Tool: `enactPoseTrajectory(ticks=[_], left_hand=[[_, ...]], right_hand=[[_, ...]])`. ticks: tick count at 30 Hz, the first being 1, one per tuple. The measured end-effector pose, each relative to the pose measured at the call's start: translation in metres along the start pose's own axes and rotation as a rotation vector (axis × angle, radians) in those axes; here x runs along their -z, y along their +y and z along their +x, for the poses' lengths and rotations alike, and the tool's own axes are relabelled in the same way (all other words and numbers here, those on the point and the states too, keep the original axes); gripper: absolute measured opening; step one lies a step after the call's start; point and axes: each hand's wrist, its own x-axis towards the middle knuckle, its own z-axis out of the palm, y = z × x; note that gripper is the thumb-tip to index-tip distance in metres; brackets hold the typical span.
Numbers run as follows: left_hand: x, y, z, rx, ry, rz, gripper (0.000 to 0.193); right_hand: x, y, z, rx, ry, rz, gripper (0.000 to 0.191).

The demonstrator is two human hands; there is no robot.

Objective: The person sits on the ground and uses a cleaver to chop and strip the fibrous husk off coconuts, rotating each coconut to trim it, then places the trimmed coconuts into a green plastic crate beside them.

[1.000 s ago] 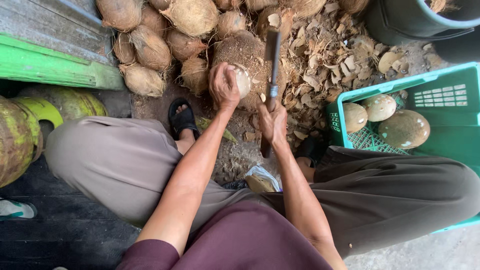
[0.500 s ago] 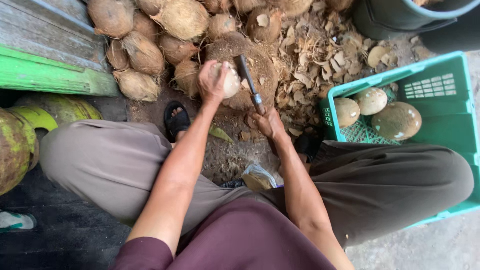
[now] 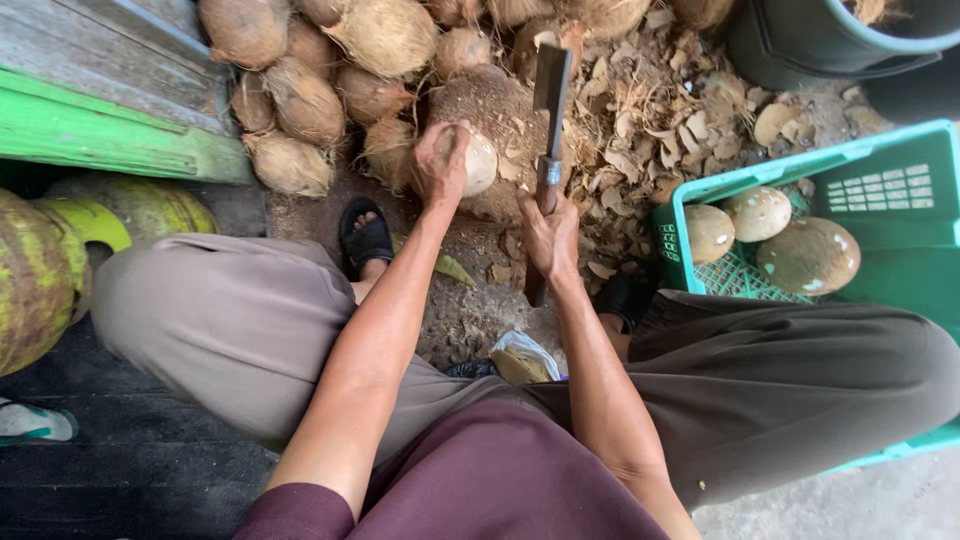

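Note:
My left hand (image 3: 440,160) grips a small pale peeled coconut (image 3: 478,162) and holds it on a brown wooden chopping stump (image 3: 490,105). My right hand (image 3: 548,232) is closed round the handle of a cleaver (image 3: 550,95), whose flat blade points away from me, just right of the coconut. The blade stands above the stump's right side. I sit with my knees apart, a black sandal on my left foot (image 3: 365,232).
A pile of husked brown coconuts (image 3: 300,100) lies at the top left. Husk chips (image 3: 650,110) cover the ground on the right. A green plastic crate (image 3: 900,190) holds three peeled coconuts (image 3: 808,255). A dark bucket (image 3: 830,40) stands at the top right, green coconuts (image 3: 40,280) at left.
The cleaver swung down slanted beside the coconut half a second ago and is now raised again, blade upright. My left hand has turned the coconut slightly on the stump.

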Motion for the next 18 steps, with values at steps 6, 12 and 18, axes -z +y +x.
enactPoseTrajectory(ticks=[6,12,18], left_hand=[[-0.010,0.004,-0.004,0.033,0.250,0.123,0.054],[-0.011,0.006,0.003,0.041,0.259,0.105,0.055],[-0.012,0.009,-0.005,-0.029,0.312,0.145,0.052]], right_hand=[[-0.018,0.025,0.002,-0.124,-0.100,-0.212,0.031],[-0.015,0.017,0.003,-0.165,-0.093,-0.233,0.024],[-0.025,0.010,0.002,0.061,0.036,-0.096,0.029]])
